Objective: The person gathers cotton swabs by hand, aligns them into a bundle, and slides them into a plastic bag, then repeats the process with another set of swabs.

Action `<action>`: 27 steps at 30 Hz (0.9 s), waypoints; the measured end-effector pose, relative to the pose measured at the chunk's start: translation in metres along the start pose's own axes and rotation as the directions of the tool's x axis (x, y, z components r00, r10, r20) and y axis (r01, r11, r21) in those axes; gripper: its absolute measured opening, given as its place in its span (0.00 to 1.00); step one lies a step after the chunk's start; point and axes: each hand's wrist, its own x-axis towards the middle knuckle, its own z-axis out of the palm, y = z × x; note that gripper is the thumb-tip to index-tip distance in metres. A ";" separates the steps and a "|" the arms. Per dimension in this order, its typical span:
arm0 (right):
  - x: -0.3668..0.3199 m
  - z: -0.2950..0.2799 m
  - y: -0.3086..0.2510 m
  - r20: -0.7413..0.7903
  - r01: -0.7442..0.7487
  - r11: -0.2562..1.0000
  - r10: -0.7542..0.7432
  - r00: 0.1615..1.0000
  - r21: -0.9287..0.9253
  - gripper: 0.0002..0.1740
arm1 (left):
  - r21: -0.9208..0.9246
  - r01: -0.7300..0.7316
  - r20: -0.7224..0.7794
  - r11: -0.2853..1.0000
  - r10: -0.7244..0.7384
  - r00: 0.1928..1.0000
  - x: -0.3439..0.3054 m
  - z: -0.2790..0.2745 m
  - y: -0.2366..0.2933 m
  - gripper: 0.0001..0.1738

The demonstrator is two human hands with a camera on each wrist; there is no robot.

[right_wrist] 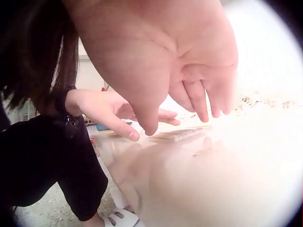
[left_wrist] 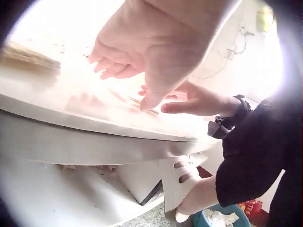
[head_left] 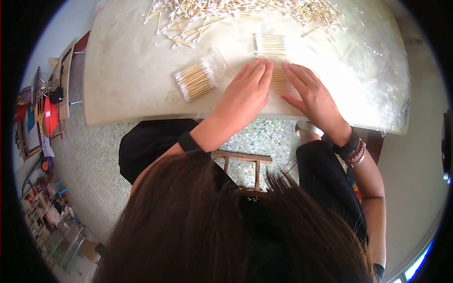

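Note:
A flat row of wooden cotton swabs (head_left: 279,79) lies on the pale table (head_left: 132,94) near its front edge. My left hand (head_left: 245,92) rests on the row's left side with straight fingers. My right hand (head_left: 309,92) lies flat along its right side, thumb spread toward the left hand. Neither hand grips anything. In the left wrist view the left hand (left_wrist: 137,56) hovers palm down just over the tabletop, with the right hand (left_wrist: 199,101) beyond it. In the right wrist view the right hand (right_wrist: 189,71) has its fingertips near the swab row (right_wrist: 182,135), and the left hand (right_wrist: 113,111) is opposite.
A wrapped bundle of swabs (head_left: 195,80) lies to the left of my hands, and another bundle (head_left: 270,44) sits just beyond them. A wide heap of loose swabs (head_left: 245,12) covers the far side. Clear plastic sheeting (head_left: 377,80) spreads on the right. A wooden stool (head_left: 243,162) stands under the table.

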 end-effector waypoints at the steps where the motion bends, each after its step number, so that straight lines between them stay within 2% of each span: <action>1: 0.002 0.001 0.000 -0.001 0.004 1.000 -0.004 1.000 0.002 0.34 | 0.005 -0.020 -0.036 1.000 0.020 0.999 0.000 0.003 0.000 0.33; 8: 0.005 0.001 0.003 0.029 -0.006 0.994 0.002 1.000 0.113 0.29 | -0.054 -0.065 -0.101 0.996 0.059 0.993 -0.002 0.008 -0.001 0.26; 10: 0.005 0.002 0.004 0.009 -0.007 0.993 0.006 1.000 0.119 0.29 | -0.059 -0.071 -0.098 0.996 0.065 0.993 -0.004 0.006 0.000 0.26; 18: 0.005 0.002 0.008 -0.035 0.044 0.990 -0.040 0.999 0.132 0.18 | -0.035 -0.092 -0.108 0.995 0.087 0.990 -0.005 0.009 0.000 0.26; 24: 0.006 0.001 0.008 -0.001 0.047 0.991 -0.047 0.999 0.123 0.14 | -0.132 -0.115 -0.178 0.985 0.090 0.980 -0.004 0.016 -0.005 0.23; 26: 0.006 0.002 0.008 -0.004 0.049 0.991 -0.049 0.999 0.126 0.14 | -0.275 -0.075 -0.197 0.959 0.021 0.980 -0.003 0.017 -0.006 0.20; 27: 0.006 0.002 0.007 -0.007 0.051 0.990 -0.051 0.999 0.129 0.14 | -0.275 -0.076 -0.196 0.959 0.021 0.980 -0.003 0.017 -0.006 0.20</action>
